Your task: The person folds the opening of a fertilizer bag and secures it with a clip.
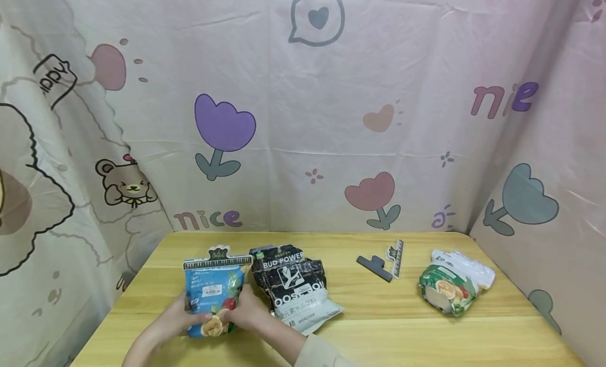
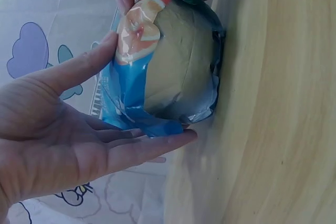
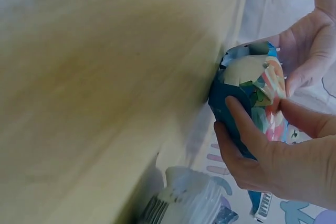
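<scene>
A blue pouch with fruit pictures stands upright at the table's left, held between both hands. Across its top edge sits a sealing clip with a piano-key pattern. The left hand grips the pouch's left side, thumb on the printed front and fingers along the side. From the other side the right hand holds it, thumb on the front, fingers round the side. In the left wrist view, the pouch's flat bottom faces the camera, close to the table.
Right of the hands lies a black and white pouch. Farther right are a dark clip and a piano-key clip. A green and white pouch lies near the right edge of the wooden table. Printed cloth hangs behind.
</scene>
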`<action>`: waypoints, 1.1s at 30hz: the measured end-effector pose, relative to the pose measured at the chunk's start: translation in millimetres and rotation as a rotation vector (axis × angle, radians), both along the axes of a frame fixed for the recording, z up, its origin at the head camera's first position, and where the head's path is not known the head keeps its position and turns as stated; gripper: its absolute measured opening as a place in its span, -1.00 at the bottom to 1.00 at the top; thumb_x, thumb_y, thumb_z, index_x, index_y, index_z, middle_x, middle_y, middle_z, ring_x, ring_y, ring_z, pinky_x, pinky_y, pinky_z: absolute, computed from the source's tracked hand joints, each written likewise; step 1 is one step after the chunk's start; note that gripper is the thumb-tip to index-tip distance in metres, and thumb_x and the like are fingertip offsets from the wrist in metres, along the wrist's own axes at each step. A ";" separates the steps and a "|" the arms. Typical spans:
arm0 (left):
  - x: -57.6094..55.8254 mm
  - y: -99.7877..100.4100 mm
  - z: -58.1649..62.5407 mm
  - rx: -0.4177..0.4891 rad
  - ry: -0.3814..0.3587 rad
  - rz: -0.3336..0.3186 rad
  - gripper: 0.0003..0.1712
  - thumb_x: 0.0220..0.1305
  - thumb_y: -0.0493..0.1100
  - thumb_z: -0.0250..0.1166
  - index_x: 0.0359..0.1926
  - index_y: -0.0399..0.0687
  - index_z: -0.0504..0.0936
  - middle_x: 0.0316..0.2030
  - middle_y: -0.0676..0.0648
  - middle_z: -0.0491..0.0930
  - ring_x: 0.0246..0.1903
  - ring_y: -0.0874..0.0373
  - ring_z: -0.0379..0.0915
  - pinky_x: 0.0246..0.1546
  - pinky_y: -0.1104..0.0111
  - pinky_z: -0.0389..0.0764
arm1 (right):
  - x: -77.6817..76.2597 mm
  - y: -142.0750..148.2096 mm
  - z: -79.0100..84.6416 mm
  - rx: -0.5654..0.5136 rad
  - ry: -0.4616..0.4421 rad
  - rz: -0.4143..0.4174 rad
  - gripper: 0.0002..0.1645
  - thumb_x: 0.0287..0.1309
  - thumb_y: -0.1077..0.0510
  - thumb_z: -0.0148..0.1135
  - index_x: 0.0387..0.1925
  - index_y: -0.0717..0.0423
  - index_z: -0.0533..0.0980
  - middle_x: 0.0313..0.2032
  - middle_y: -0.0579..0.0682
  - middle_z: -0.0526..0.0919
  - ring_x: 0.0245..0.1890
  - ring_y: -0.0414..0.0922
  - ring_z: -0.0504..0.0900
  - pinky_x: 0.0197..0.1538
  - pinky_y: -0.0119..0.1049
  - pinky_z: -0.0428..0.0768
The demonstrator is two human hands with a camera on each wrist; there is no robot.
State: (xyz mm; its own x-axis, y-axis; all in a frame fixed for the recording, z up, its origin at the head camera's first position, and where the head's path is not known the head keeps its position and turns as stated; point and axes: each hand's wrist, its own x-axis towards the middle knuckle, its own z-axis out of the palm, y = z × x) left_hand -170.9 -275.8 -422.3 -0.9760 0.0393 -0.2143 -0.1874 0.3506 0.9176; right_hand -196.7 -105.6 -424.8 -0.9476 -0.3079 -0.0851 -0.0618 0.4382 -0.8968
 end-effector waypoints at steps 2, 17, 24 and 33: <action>2.7 -1.7 -0.5 0.008 0.002 -0.004 -0.04 0.15 -0.31 0.28 0.27 -0.55 -0.24 0.10 -0.65 0.07 -0.13 -0.16 0.43 -0.24 0.05 0.56 | 1.1 -1.8 0.1 -0.005 0.008 0.014 -0.20 -0.32 0.31 0.47 0.04 0.30 0.30 -0.31 0.06 0.54 -0.34 -0.01 0.52 -0.21 -0.19 0.54; 10.3 -24.3 -2.0 0.037 -0.075 -0.139 -0.13 0.35 -0.07 0.09 0.13 -0.80 -0.18 -0.09 -0.49 0.39 -0.17 -0.23 0.48 -0.21 0.01 0.53 | 5.4 -11.2 -4.7 -0.224 -0.174 0.111 -0.66 -0.09 0.40 0.32 -0.22 0.27 0.44 -0.39 0.02 0.53 -0.41 -0.08 0.55 -0.26 -0.19 0.59; 10.0 -25.2 -3.0 -0.005 -0.146 -0.090 -0.13 0.40 -0.03 -0.01 0.02 -0.93 -0.14 -0.16 -0.53 0.42 -0.17 -0.25 0.47 -0.20 0.06 0.54 | 6.5 -14.4 -7.4 -0.286 -0.270 0.109 -0.92 0.04 0.37 0.24 -0.40 0.28 0.49 -0.51 0.04 0.53 -0.51 -0.02 0.60 -0.39 -0.15 0.62; 5.5 -26.7 -3.6 -0.044 -0.166 -0.025 -0.17 0.40 -0.03 -0.03 0.05 -0.89 -0.08 -0.01 -0.70 0.18 -0.09 -0.34 0.39 -0.18 0.03 0.52 | 6.2 -18.0 -6.4 -0.316 -0.278 0.070 -0.86 0.00 0.39 0.25 -0.33 0.28 0.50 -0.52 0.04 0.57 -0.50 0.03 0.63 -0.37 -0.15 0.62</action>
